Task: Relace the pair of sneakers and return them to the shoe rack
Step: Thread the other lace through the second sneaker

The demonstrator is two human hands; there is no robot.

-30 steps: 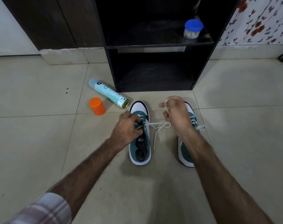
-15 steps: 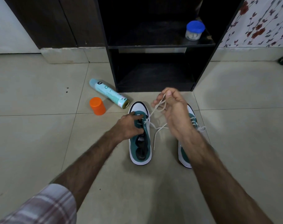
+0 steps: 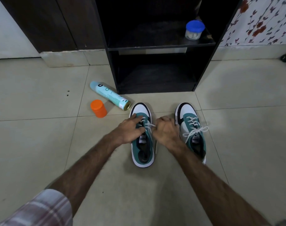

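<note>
Pale floor tiles (image 3: 41,144) spread across the whole view, meeting a dark wooden cabinet (image 3: 46,22) at the back left and a wall with a red flower pattern (image 3: 261,18) at the back right. Between them stands a black shoe rack (image 3: 204,66) with two open shelves; on the upper shelf, toward its right end, sits a small clear jar with a blue lid (image 3: 194,30). The lower shelf holds nothing that shows.

Two teal and white sneakers stand side by side on the floor just in front of the rack, toes pointing toward it. The right sneaker (image 3: 190,128) has its white lace threaded and tied in a bow. The left sneaker (image 3: 143,144) is only partly laced, and a loose lace (image 3: 149,125) runs across its upper, with one end hanging down on the floor along its right side.

The left hand (image 3: 131,129) rests on the left sneaker's upper, its fingers laid fairly straight over the eyelets, so its grip is loose and holds nothing. The right hand (image 3: 167,131), between the two sneakers, has its fingers curled, its grip closed on the lace.

To the left of the sneakers, a light blue spray can (image 3: 108,94) lies on its side near the rack's corner, its open end just beside the left sneaker's toe. An orange cap (image 3: 98,108) stands near it. A plaid sleeve (image 3: 41,209) shows at the lower left.
</note>
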